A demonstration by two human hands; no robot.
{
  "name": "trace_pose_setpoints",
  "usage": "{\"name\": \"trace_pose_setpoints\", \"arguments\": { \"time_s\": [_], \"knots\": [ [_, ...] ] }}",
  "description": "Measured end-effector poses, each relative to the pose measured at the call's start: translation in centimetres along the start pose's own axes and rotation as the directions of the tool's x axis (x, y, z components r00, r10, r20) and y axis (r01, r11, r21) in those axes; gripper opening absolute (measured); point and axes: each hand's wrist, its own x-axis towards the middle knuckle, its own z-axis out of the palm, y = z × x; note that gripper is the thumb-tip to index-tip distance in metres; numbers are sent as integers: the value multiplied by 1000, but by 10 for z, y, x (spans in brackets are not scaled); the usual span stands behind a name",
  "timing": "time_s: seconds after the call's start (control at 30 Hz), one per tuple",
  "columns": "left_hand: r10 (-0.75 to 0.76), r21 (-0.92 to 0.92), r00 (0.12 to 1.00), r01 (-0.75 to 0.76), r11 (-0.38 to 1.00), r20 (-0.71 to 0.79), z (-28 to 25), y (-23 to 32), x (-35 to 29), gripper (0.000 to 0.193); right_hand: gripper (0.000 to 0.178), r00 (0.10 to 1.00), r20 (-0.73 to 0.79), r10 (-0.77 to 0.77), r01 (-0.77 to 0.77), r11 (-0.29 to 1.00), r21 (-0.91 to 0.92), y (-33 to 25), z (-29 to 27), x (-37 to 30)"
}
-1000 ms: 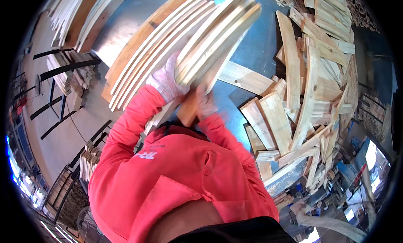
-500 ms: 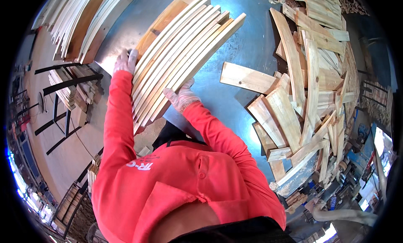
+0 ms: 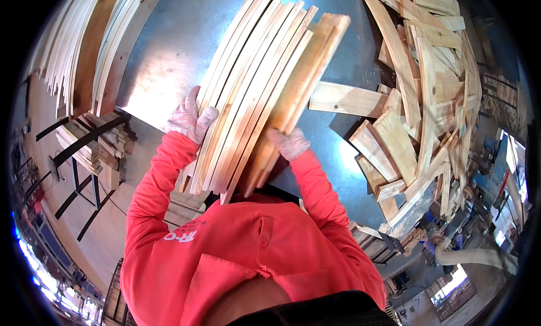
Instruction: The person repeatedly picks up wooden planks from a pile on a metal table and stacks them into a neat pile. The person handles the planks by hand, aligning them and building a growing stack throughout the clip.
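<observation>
A row of pale wooden boards [image 3: 243, 100], set on edge side by side, lies between my two hands on a blue-grey metal tabletop [image 3: 169, 50]. My gloved left hand [image 3: 193, 116] is pressed to the row's left side, its thumb near the top edges. On the other side, my gloved right hand [image 3: 290, 144] grips the rightmost boards [image 3: 301, 81], thumb over their upper face. Those boards tilt away from the row, showing a broad, browner face. The fingertips of my right hand are hidden behind the wood. The boards' near ends are uneven, close to my body.
Loose boards [image 3: 394, 140] lie in a jumbled heap along the right of the table, and one board [image 3: 346, 99] juts from it toward my right hand. More boards [image 3: 84, 50] stand stacked at the far left. Below them is a black metal frame [image 3: 84, 145] holding short wood pieces.
The row has shifted right and turned more upright in view. Its rightmost boards have tipped apart from the others. My left hand has slid nearer to me; my right has moved right.
</observation>
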Motion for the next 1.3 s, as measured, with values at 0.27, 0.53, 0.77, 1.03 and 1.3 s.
{"name": "trace_pose_setpoints", "arguments": {
  "time_s": [0.27, 0.53, 0.77, 1.03, 1.3],
  "knots": [
    [420, -605, 891, -242, 759, 171, 57, 156, -53, 105, 35, 816, -2, -579, 514, 726, -457, -96, -29, -133],
    [111, -508, 939, 74, 858, 324, 78, 184, -49, 117, 70, 818, -36, -574, 572, 819, -46, -114, -21, -122],
    [63, -626, 965, -213, 750, -253, -75, 147, -87, 90, 98, 669, 47, -742, 630, 532, -566, -7, 91, -79],
    [-96, -526, 719, -404, 748, -688, -26, 153, -103, 80, 78, 651, 587, -481, 749, 284, -598, -92, 104, -181],
    [768, 791, 625, -395, 468, -142, -125, 127, -72, 93, 71, 778, 611, 145, 624, -71, -778, -219, 71, -234]
  ]
}}
